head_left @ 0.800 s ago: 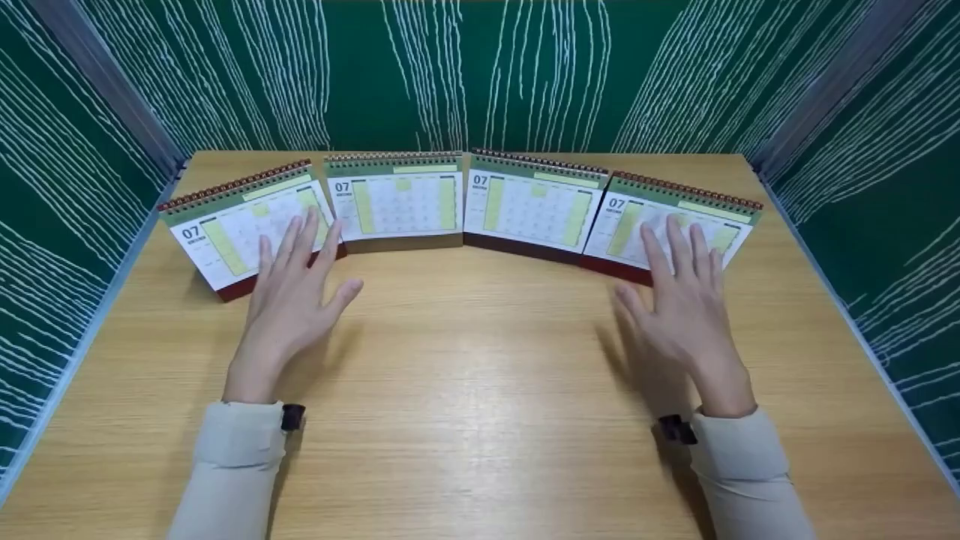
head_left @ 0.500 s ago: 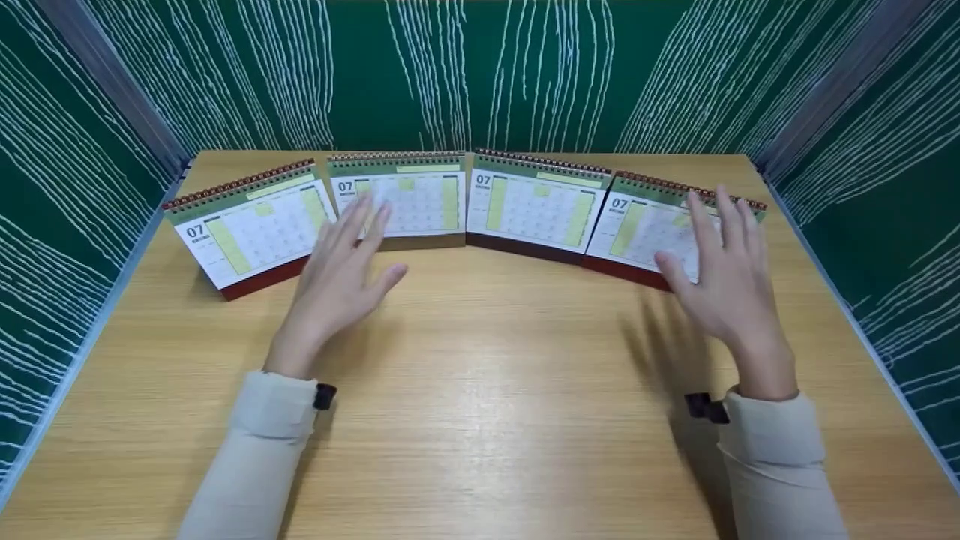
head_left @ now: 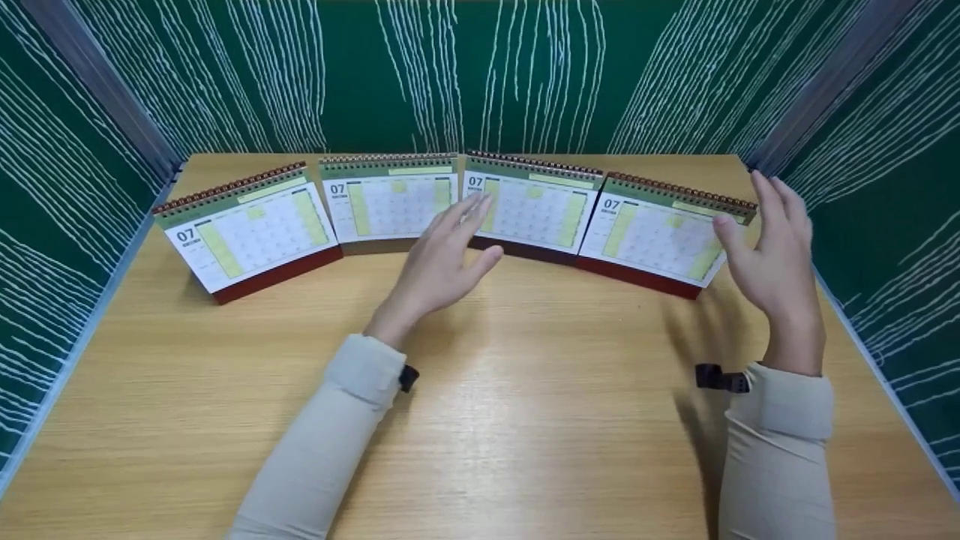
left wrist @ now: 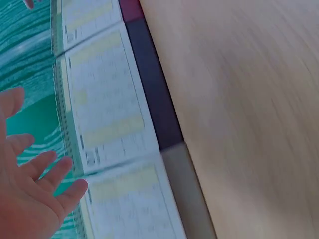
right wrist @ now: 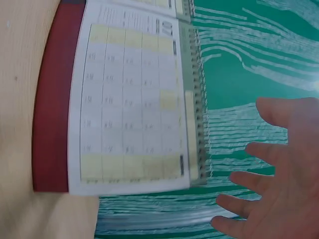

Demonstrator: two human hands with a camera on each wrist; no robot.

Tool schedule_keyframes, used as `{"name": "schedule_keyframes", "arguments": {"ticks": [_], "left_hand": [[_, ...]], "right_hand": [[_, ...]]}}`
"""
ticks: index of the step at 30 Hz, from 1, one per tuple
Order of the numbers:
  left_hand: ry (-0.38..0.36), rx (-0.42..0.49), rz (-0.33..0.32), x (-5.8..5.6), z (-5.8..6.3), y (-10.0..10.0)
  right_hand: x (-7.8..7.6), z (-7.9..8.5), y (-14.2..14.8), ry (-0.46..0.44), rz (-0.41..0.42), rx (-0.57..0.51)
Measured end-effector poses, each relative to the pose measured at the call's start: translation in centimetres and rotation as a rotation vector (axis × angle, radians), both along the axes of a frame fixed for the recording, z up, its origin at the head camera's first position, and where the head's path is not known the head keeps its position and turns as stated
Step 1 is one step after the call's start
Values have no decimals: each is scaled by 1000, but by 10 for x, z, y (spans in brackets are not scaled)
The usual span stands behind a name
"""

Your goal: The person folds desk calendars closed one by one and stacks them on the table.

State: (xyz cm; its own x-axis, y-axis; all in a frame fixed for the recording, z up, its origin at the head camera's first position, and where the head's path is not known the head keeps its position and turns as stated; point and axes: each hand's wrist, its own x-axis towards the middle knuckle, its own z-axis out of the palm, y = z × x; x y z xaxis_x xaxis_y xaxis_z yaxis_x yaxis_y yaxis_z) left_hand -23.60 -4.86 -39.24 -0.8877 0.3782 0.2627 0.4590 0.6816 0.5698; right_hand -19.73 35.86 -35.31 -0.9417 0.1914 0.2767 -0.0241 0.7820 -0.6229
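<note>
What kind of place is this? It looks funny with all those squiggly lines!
It's probably a small indoor booth: green walls with wobbly white lines stand on three sides of a wooden table, where four desk calendars form a row.

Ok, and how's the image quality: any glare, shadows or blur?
Head view: a soft glare spot on the table, dark shadows beside the right sleeve; left wrist view: table grain smeared, the dark-based calendar soft, its dates unreadable; right wrist view: the red-based calendar sharper, grid lines clear but small print fuzzy.
</note>
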Motion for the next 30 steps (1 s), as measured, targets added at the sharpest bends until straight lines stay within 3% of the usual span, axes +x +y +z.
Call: {"name": "schedule_keyframes", "arguments": {"ticks": [7, 14, 21, 30], "left_hand": [[-90, 108, -57, -9, -13, 45], [-167, 191, -113, -9, -24, 82], [-232, 202, -134, -11, -30, 113], [-342, 283, -104, -16, -34, 135]], "right_hand": [[-7, -7, 17, -23, -72, -124], [-11, -13, 26, -162, -114, -303], [-14, -22, 34, -274, -96, -467], [-18, -31, 41, -389, -11, -623]]}}
